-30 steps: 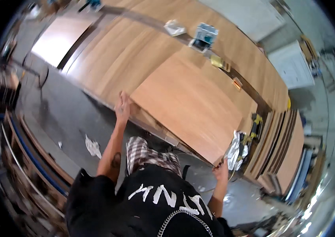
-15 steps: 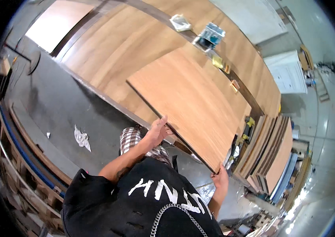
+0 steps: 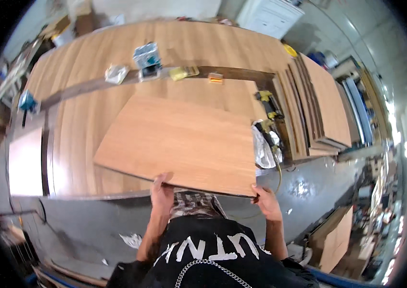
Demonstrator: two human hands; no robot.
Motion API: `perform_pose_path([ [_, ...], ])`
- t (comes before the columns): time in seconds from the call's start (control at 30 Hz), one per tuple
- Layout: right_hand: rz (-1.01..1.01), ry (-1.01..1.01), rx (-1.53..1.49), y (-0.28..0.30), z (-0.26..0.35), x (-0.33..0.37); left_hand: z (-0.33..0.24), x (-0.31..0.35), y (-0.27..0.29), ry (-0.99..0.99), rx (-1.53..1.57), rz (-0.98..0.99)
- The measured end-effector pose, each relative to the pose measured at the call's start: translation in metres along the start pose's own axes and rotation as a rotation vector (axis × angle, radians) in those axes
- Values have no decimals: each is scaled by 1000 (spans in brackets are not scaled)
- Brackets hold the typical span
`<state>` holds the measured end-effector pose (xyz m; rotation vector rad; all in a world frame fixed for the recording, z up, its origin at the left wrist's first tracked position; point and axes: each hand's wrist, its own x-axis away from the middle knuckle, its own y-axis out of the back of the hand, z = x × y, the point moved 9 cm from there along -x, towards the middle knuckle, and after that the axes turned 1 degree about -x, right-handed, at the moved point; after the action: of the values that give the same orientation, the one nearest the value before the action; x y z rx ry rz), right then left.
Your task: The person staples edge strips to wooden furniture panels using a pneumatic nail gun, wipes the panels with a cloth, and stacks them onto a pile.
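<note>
A flat wood-grain panel (image 3: 184,141) with dark edges lies over the large wood-topped table, tilted slightly with its left end farther off. My left hand (image 3: 162,193) grips its near edge around the middle, thumb on top and fingers hidden below. At the near right corner, my right hand (image 3: 265,199) is closed on the panel, thumb above and fingers tucked under. Beneath it, the wide wood-grain tabletop sheet (image 3: 76,144) shows to the left. Whether the panel's far side touches the sheet, I cannot tell.
Beyond the panel are a blue tin (image 3: 147,55), a crumpled white bag (image 3: 116,74), a yellow brush-like item (image 3: 183,73) and a small orange block (image 3: 216,78). To the right lie yellow-black power tools (image 3: 268,104), then upright stacked boards (image 3: 309,105). A pale panel (image 3: 26,163) stands far left.
My view has swung toward the right, so the table now lies level across it. Both hands keep hold of the panel, whose near edge now runs more nearly crosswise before me.
</note>
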<state>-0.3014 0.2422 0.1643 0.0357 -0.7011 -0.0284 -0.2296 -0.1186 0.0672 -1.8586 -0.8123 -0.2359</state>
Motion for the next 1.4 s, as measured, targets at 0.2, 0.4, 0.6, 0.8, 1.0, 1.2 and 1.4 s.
perform_pose_path([
  [0.2,164,60,-46,-8,16,22,-28,24,-42,-48,-120,44],
  [0.4,87,200,-36,62,37,56,1,46,-109,-67,-176,99],
  [0.6,298,372,-143,150,55,81,76,45,-246,-36,-289,406],
  [0.8,-59,802,-616,287,81,57,201,56,-376,86,-329,647],
  [1.0,-301,931,-894,390,80,80,377,81,-455,450,-416,874],
  [1.2,-143,882,-1015,436,45,77,497,95,-469,767,-512,916],
  [1.4,-243,857,-936,449,49,61,524,90,-472,893,-520,895],
])
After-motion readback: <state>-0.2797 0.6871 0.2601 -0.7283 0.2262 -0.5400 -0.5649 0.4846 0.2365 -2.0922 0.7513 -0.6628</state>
